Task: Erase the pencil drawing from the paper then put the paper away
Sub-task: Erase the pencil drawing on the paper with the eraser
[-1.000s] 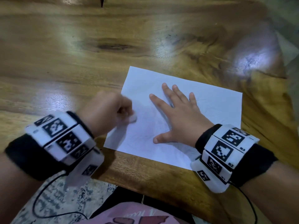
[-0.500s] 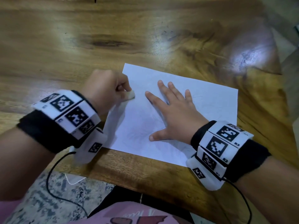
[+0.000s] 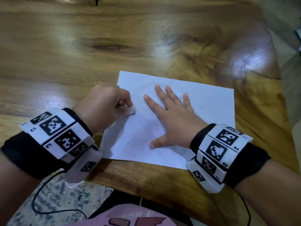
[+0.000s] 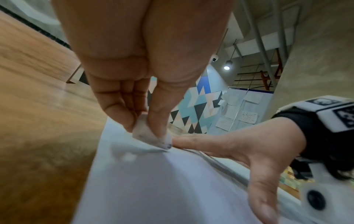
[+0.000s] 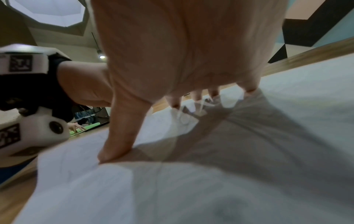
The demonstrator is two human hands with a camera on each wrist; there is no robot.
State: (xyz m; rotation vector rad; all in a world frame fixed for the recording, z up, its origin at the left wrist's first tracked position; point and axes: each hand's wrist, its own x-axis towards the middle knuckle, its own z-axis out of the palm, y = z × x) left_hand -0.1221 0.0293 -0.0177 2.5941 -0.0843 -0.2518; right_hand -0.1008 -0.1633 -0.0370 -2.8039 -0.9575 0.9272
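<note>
A white sheet of paper [image 3: 203,115] [image 4: 153,181] [image 5: 249,151] lies on the wooden table [image 3: 81,46] near its front edge, with faint pencil lines on it. My left hand [image 3: 104,105] [image 4: 145,84] pinches a small white eraser [image 3: 131,110] [image 4: 151,134] with a smudged tip and holds that tip down on the paper's left part. To its right, my right hand [image 3: 171,118] [image 5: 172,60] lies flat on the sheet with spread straight fingers, pressing it down. The drawing is mostly hidden under this hand.
The table's front edge [image 3: 162,185] runs just below the paper, and its right corner [image 3: 268,62] ends close to the sheet. A black cable [image 3: 48,209] hangs below my left wrist over a speckled floor. Bare wood stretches behind and left of the paper.
My left hand has rubbed the eraser across the paper's left part, away from me and then back a little. The right hand has stayed flat on the sheet.
</note>
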